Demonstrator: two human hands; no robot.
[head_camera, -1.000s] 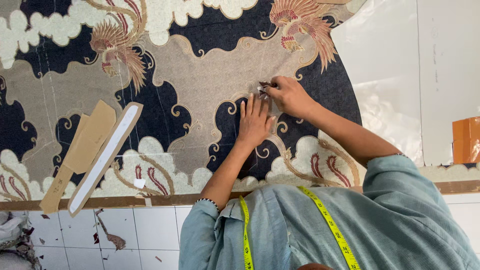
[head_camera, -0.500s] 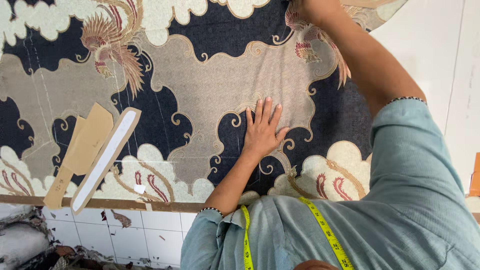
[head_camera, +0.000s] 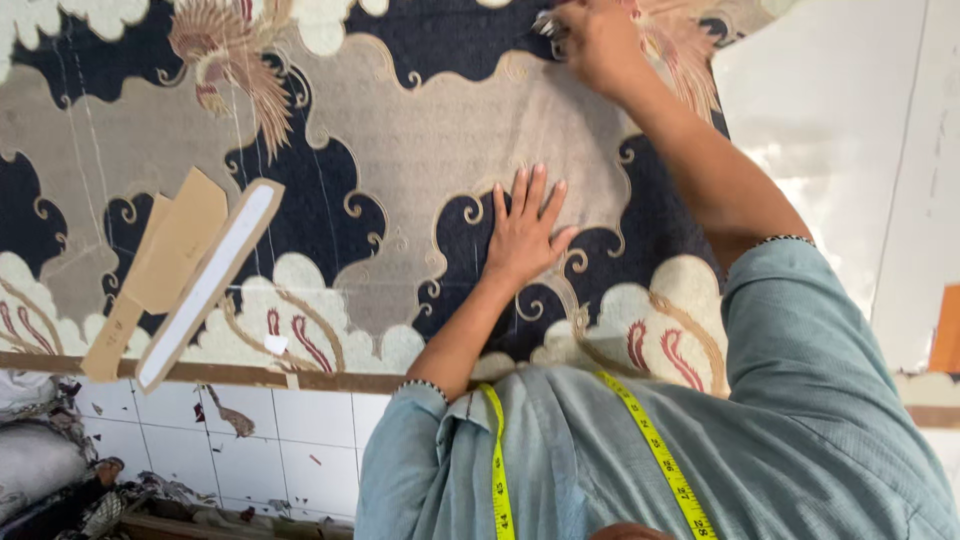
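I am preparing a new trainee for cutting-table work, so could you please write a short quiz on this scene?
1. True or false: the left hand lies flat, fingers spread, on the patterned cloth.
2. Where is the right hand? A: on the tiled floor. B: on the far part of the cloth, pinching a small item. C: on the cardboard strip.
3. What hangs round the person's neck?

Key: 1 true. 2 B. 3 a yellow tape measure.
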